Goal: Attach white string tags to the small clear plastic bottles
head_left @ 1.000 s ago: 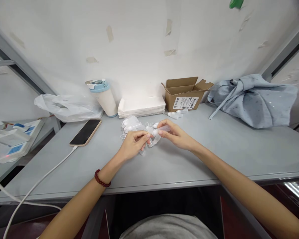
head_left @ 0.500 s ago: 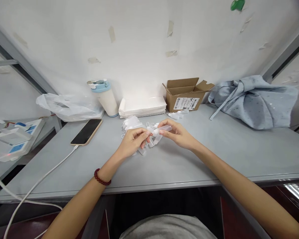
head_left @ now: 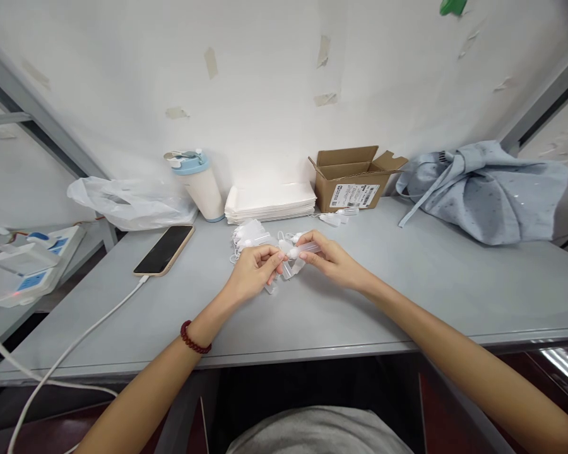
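Note:
My right hand (head_left: 329, 255) is closed around a small clear plastic tube (head_left: 307, 248) with a white cap end that points left. The fingers of my left hand (head_left: 258, 268) are pinched together right at that white end; what lies between them is too small to make out. Beneath and behind both hands spreads a pile of similar white-capped tubes (head_left: 255, 239), some with thin white loops. Part of this pile is hidden by my fingers. A few more tubes (head_left: 334, 219) lie apart, in front of the cardboard box.
Along the wall stand a plastic bag (head_left: 127, 202), a tumbler (head_left: 201, 189), a stack of white paper (head_left: 272, 200), an open cardboard box (head_left: 350, 186) and a blue cloth bag (head_left: 487, 195). At left, a phone (head_left: 165, 250) charges by a white cable (head_left: 85, 331) over the grey table's edge.
My right hand has shifted slightly left, bringing the tube closer to my left fingers, and its fingers now cover more of the tube. My left hand has barely moved.

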Tool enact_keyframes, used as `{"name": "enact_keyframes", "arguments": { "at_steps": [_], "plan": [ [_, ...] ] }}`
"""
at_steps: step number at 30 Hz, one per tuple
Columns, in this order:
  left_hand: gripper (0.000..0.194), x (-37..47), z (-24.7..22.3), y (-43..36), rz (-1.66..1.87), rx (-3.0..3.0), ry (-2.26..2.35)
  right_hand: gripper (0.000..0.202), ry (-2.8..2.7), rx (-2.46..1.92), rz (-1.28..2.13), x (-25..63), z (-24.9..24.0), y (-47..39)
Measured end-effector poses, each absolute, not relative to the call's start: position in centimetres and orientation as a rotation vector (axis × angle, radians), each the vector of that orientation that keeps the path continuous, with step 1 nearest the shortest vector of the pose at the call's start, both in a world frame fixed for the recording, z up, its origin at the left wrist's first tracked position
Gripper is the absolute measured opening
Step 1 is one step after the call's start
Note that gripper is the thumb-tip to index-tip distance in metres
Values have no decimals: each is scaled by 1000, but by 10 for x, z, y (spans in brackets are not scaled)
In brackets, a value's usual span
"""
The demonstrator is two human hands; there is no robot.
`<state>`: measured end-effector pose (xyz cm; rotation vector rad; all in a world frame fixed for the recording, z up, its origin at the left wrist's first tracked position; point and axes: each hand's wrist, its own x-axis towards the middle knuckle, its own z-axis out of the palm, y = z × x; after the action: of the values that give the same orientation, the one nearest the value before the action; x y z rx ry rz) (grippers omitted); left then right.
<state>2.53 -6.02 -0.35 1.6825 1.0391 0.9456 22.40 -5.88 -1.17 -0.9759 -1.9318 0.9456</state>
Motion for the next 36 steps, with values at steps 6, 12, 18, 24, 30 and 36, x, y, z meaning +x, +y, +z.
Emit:
{"name": "enact_keyframes", "arguments": {
  "at_steps": [6,12,18,24,30,36],
  "plan": [
    [29,27,-6,-60,935,1684,1031,20,-1944,-987,918,224,-14,-59],
    [30,27,-7,-60,911,1694,1033,20,-1951,-996,904,223,-14,-59],
    [29,25,-1,-57,962,1639,1025,24,-1905,-1023,927,225,-8,-55],
    [30,22,-2,-50,1177,1445,1127,39,-1874,-1122,863,225,-18,-48],
    [29,21,-3,-48,1225,1389,1137,48,-2084,-1086,622,214,-29,-49],
    [27,21,-2,-49,1223,1384,1132,53,-2091,-1005,652,212,-33,-49]
  ]
}}
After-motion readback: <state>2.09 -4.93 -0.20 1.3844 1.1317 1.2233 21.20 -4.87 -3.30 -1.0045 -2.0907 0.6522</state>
